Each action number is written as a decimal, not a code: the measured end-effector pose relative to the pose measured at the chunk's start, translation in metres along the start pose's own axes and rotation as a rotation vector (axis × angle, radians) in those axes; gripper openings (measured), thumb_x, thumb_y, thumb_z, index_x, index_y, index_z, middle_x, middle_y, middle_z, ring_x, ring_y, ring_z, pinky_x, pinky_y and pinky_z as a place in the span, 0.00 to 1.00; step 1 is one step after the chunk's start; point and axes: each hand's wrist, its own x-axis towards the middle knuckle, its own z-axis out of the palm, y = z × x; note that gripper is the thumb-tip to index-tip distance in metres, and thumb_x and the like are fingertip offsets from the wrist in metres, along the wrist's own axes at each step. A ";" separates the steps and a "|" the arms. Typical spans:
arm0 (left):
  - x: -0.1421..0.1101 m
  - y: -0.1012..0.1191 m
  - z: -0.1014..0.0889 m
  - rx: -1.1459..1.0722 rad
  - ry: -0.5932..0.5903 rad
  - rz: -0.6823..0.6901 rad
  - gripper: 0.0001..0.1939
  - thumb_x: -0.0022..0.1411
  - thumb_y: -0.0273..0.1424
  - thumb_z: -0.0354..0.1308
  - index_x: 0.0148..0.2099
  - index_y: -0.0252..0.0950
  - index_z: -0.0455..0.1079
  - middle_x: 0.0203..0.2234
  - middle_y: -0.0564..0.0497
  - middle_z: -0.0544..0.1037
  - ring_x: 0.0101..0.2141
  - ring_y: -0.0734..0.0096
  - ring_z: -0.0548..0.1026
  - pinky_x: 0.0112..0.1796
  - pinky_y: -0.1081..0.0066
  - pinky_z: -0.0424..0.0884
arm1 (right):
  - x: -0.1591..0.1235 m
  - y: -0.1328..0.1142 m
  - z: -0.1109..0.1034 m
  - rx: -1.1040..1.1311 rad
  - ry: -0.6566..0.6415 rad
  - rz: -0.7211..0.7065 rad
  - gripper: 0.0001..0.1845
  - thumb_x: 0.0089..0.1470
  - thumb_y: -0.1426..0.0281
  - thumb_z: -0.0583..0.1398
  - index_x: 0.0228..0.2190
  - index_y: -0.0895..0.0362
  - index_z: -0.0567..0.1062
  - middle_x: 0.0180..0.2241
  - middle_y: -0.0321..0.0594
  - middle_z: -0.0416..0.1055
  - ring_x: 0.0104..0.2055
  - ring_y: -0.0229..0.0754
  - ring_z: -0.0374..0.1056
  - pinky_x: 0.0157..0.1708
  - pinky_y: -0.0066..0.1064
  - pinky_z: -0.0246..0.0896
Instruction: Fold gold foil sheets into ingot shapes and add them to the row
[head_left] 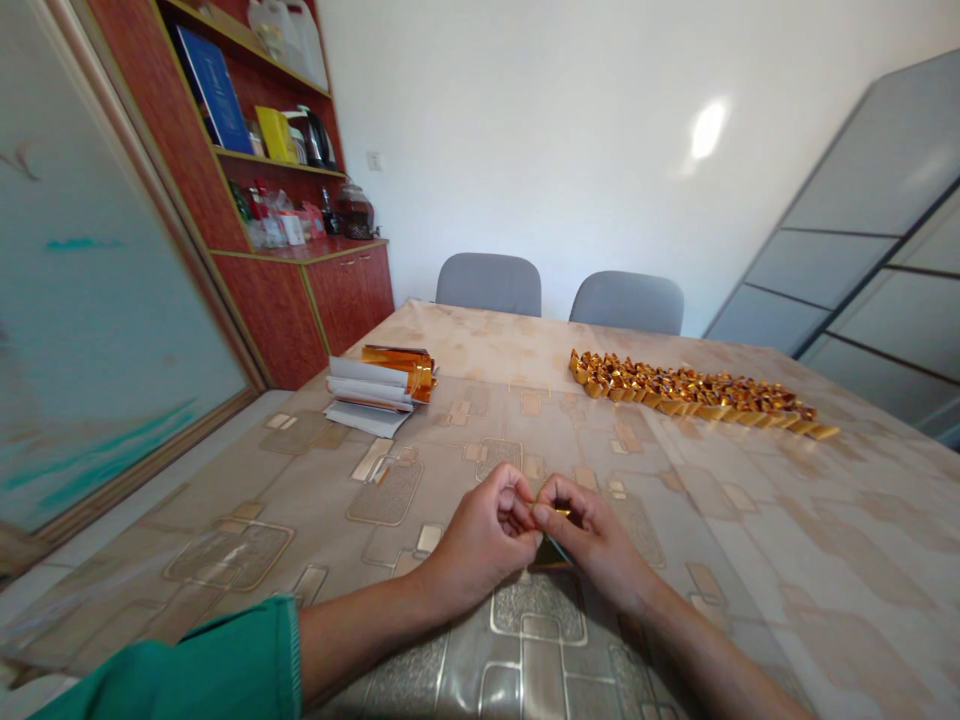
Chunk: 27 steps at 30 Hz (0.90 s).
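Note:
Between my two hands, just above the near part of the table, is a small piece of gold foil paper, mostly covered by my fingers. My left hand pinches it from the left, fingers curled in. From the right, my right hand grips it with thumb and forefinger, the fingertips of both hands almost meeting. How the paper is folded cannot be made out. Farther off on the left lies a loose stack of gold and white paper sheets. A long cluster of folded gold foil pieces stretches across the table's right side.
A patterned cover lies over the table. Two grey chairs stand at its far edge. A red-brown cabinet with a kettle and jars is at back left; grey panels stand at right.

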 end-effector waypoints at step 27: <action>-0.002 0.015 -0.004 -0.156 0.028 0.079 0.10 0.56 0.35 0.65 0.35 0.34 0.71 0.25 0.53 0.74 0.28 0.73 0.72 0.31 0.74 0.66 | -0.002 0.000 -0.001 0.531 0.045 0.096 0.15 0.54 0.57 0.66 0.33 0.54 0.72 0.30 0.34 0.68 0.33 0.39 0.63 0.36 0.31 0.58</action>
